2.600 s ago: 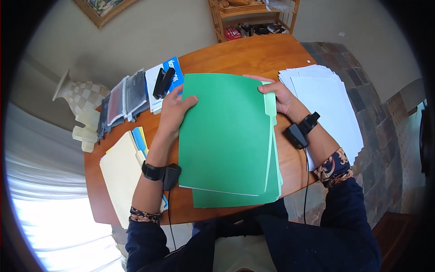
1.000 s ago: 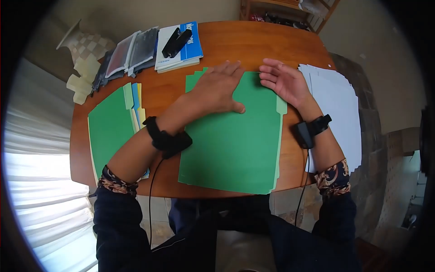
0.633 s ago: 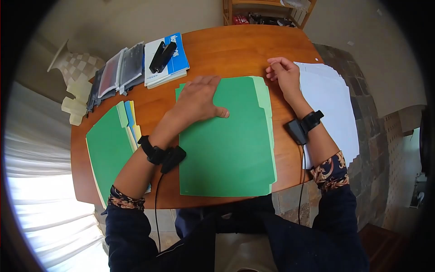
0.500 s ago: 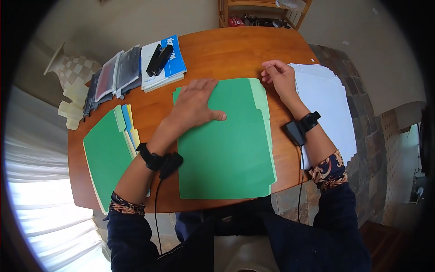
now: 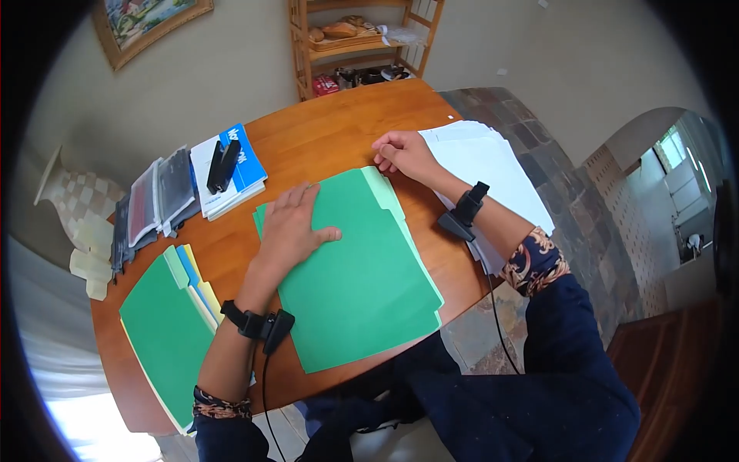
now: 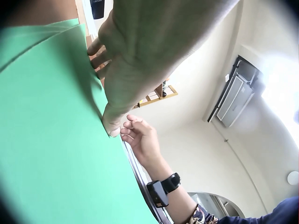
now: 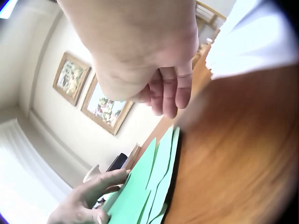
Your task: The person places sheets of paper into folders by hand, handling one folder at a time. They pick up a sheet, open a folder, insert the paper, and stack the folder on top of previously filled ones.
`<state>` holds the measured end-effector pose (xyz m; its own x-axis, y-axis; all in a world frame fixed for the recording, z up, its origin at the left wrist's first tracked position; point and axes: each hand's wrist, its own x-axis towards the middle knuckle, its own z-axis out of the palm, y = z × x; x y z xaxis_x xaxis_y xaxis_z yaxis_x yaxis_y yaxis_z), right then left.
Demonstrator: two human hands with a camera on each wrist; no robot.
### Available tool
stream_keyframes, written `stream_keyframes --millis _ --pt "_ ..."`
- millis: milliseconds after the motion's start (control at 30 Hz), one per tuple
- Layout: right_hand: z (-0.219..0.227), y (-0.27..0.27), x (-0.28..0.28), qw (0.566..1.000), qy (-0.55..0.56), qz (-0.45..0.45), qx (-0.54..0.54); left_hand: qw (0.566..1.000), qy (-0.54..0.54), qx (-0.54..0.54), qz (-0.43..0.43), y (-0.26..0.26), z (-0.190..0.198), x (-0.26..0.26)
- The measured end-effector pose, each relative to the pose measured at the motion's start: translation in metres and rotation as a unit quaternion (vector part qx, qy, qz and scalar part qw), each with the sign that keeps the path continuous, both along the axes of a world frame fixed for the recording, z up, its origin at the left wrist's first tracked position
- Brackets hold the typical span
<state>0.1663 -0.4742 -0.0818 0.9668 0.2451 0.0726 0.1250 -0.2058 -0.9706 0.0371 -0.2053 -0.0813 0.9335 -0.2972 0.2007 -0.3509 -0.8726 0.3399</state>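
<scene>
A stack of green folders [image 5: 362,277] lies on the table, its light green tabs along the right side. My left hand [image 5: 291,235] rests flat on the stack's upper left part, fingers straight and thumb out to the side. Off the stack's upper right corner, my right hand [image 5: 408,155] hovers beside the white papers [image 5: 485,165], fingers loosely bent and holding nothing. The right wrist view shows this hand [image 7: 163,79] above the tabbed edges of the folders [image 7: 159,177]. In the left wrist view, my left thumb touches the green surface [image 6: 60,140].
At the left lies another folder pile [image 5: 165,331], green on top, with blue and yellow edges. A black stapler [image 5: 223,166] sits on notebooks [image 5: 250,165] at the back left, beside zipped pouches [image 5: 162,192]. A pale vase [image 5: 81,192] stands beyond the table's left edge.
The raised green folders were laid on the table and my hands let go. My left hand came down onto the stack; my right moved off its corner. A green folder now tops the left pile.
</scene>
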Motion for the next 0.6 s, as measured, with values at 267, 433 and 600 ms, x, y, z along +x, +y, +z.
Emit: stream_keyframes --millis 267,433,600 --pt "0.050 -0.078 0.044 0.863 -0.212 0.053 -0.455 1.000 0.018 -0.018 0.013 -0.002 0.006 -0.003" --pt "0.065 -0.108 0.033 0.791 -0.060 0.061 -0.606 1.000 0.001 -0.028 0.011 -0.002 0.003 -0.002" --pt "0.062 -0.123 0.028 0.791 -0.012 0.061 -0.609 0.999 0.001 -0.043 0.006 -0.004 0.011 -0.002"
